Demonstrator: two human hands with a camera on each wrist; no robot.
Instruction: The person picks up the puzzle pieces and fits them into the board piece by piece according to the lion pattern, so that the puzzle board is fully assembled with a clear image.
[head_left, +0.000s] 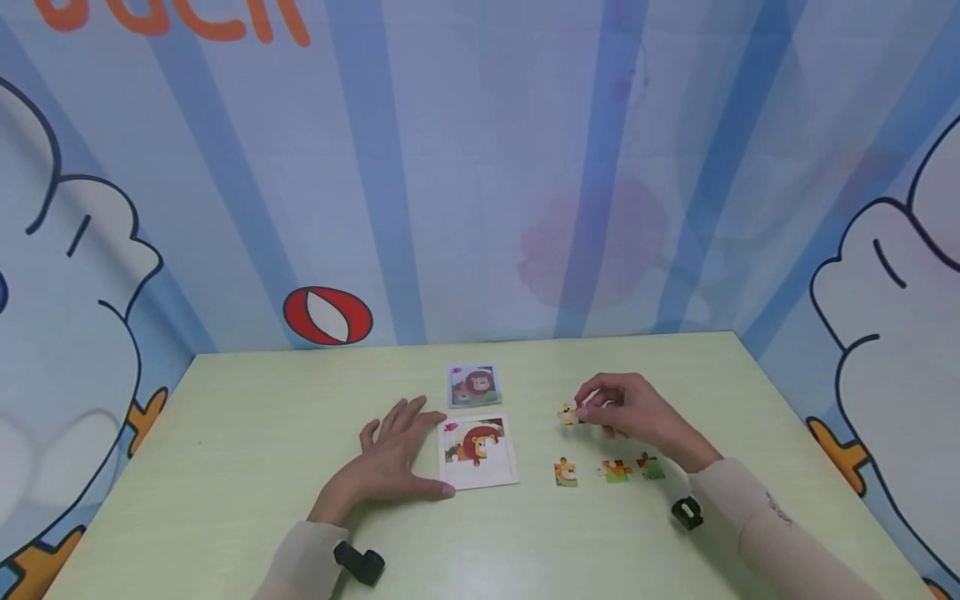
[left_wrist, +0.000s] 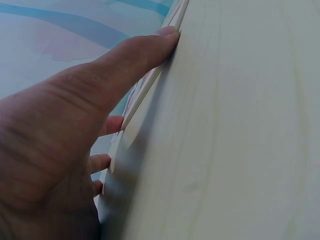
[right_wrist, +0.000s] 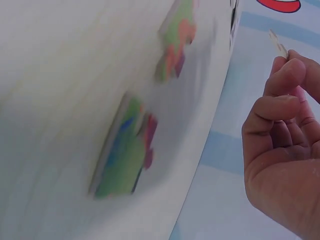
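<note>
My left hand (head_left: 390, 462) spreads its fingers at the left side of a white square puzzle board (head_left: 480, 477). Its thumb touches the board's near corner, as the left wrist view also shows, and the index finger its far corner. A partly assembled lion picture fills the board's upper part; white base shows below. Above the table, right of the board, my right hand (head_left: 622, 407) pinches a puzzle piece (head_left: 567, 412) between thumb and fingers. In the right wrist view this piece (right_wrist: 278, 46) appears nearly edge-on at the fingertips.
Three loose pieces lie right of the board: a yellowish one (head_left: 566, 472), an orange and green one (head_left: 617, 471) and a red and green one (head_left: 651, 466). A lion picture card (head_left: 473, 386) lies behind the board. A printed backdrop (head_left: 480, 183) closes the table's rear.
</note>
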